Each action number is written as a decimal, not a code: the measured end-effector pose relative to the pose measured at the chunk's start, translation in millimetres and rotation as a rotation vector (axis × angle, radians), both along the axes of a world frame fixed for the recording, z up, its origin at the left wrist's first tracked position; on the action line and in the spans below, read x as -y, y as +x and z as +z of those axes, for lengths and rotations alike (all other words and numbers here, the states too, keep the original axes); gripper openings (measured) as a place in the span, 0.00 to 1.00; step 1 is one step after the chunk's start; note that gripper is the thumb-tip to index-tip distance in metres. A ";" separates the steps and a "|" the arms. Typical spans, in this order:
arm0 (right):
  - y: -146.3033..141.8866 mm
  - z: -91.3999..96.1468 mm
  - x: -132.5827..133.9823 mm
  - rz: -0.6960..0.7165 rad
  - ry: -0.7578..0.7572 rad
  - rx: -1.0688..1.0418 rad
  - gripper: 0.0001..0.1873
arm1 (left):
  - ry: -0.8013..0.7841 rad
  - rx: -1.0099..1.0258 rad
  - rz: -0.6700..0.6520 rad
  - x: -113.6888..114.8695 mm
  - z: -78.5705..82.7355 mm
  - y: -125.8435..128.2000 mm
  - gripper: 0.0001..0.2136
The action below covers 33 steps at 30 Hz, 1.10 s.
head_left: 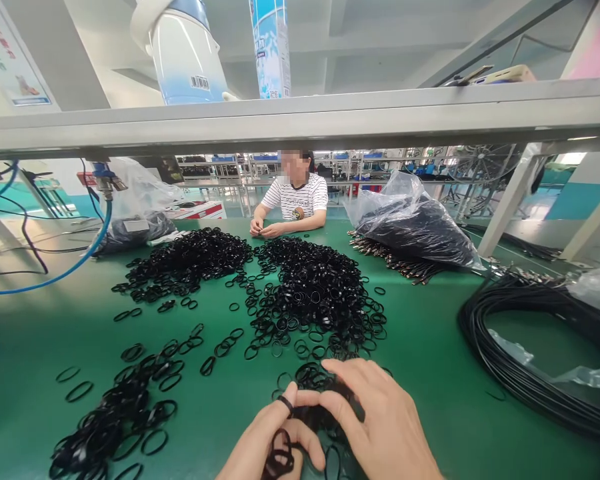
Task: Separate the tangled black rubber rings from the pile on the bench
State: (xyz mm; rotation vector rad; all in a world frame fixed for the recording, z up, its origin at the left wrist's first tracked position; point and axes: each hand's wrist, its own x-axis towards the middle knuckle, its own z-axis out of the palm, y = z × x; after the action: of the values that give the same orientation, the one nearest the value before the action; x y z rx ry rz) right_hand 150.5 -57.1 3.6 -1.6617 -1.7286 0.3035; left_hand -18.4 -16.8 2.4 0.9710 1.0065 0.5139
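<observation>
My left hand [267, 447] is at the bottom centre, curled round a small bunch of black rubber rings [280, 457], with one ring looped on a fingertip. Just right of it, my right hand [375, 427] lies over more black rings, fingers bent and pinching at them where the two hands meet. Ahead on the green table [430, 347] lies a large pile of black rings [315, 287]. A second pile [190, 260] is further left, and a looser heap [120, 407] sits at my near left.
A person in a striped shirt [296, 197] sits across the table, both hands on the rings. A coil of black cable [530, 347] lies at the right. Plastic bags of dark parts [415, 230] sit at the back right and back left [130, 220]. A metal shelf [300, 117] runs overhead.
</observation>
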 end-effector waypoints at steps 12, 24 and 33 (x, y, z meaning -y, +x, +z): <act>-23.5 -11.4 3.2 0.209 -0.051 -0.323 0.08 | -0.088 0.073 -0.087 6.6 0.7 7.4 0.28; -9.2 -6.8 -3.3 0.033 -0.150 -0.329 0.08 | 0.056 -0.087 0.042 11.5 16.4 8.8 0.16; -16.9 -11.9 2.4 0.130 0.049 -0.237 0.08 | 0.126 0.030 -0.033 1.9 -6.6 6.2 0.10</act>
State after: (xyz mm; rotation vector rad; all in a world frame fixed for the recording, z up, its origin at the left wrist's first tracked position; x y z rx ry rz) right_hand 133.7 -59.5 -8.2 -1.4192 -1.6529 0.4946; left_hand -12.2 -18.7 -4.2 1.0876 0.9380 0.5683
